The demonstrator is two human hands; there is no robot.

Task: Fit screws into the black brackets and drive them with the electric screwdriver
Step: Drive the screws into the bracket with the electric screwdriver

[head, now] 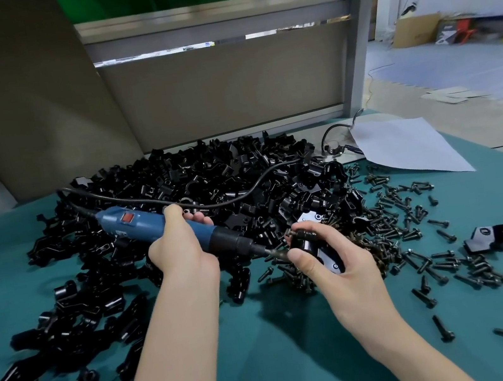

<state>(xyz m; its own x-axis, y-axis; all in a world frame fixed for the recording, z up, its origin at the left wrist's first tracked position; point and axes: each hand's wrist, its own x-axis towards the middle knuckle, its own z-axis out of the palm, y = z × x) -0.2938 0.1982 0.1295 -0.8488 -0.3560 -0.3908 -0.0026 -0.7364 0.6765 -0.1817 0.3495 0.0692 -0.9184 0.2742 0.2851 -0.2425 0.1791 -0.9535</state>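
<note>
Cord (238, 197) over bracket heap (194, 173), screws (415, 222) rt

Brackets (195, 183) heaped left — screws (416, 229) scattered right, paper (402, 145) behind.

Your blue plastic electric screwdriver (139, 225) bears a red rectangular switch (128, 217). Your glossy black moulded brackets (208, 177), teal felt tabletop (287, 350) and white paper sheet (408, 144) are all plain.

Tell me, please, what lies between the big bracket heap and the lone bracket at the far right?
The head view shows loose screws scattered across the teal cloth between the bracket heap and the lone bracket.
</note>
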